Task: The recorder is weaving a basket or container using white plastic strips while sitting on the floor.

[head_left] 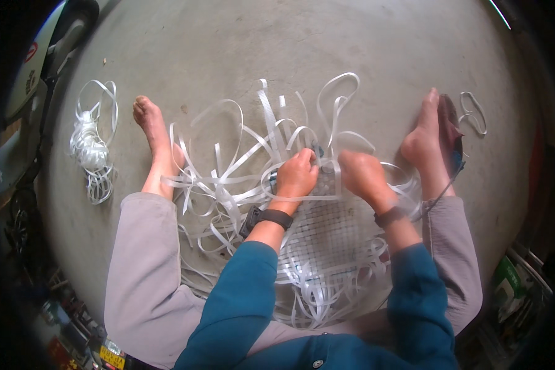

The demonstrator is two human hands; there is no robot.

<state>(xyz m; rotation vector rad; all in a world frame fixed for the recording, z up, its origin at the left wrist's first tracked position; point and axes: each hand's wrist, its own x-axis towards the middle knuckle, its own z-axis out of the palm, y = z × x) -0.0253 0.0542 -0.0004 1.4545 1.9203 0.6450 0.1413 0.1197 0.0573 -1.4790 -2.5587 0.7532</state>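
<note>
Left hand [297, 176]: fingers curled inward and together at the top end of the woven panel. Can't confirm a strip is clamped, fingertips face away. Right hand [361, 174]: just beside it, small gap between the two, motion-blurred, fingers curled; can't tell if they're pinching anything. A white strip runs up between the hands and loops over above the right one.

Woven panel [324, 237]: white crisscross strips, between the legs, running from the hands back toward the body. Lower part sits between the forearms, with a tangle of strip ends over its near end. Loose white strips [268, 114] fan out past the top edge and off to the left, curled and crossing, some reaching the left ankle.

Wrists: black watch [251, 222] on the left, dark band [390, 216] on the right. Teal sleeves [237, 296], grey trousers [143, 246], legs spread.

Left bare foot [149, 117] and right bare foot [422, 145] flank the work. Tied white bundle [94, 151] on the concrete floor [228, 55], outboard of the left foot; small white loop [478, 115] outboard of the right. Vehicle upper left, green box [508, 280] lower right.
</note>
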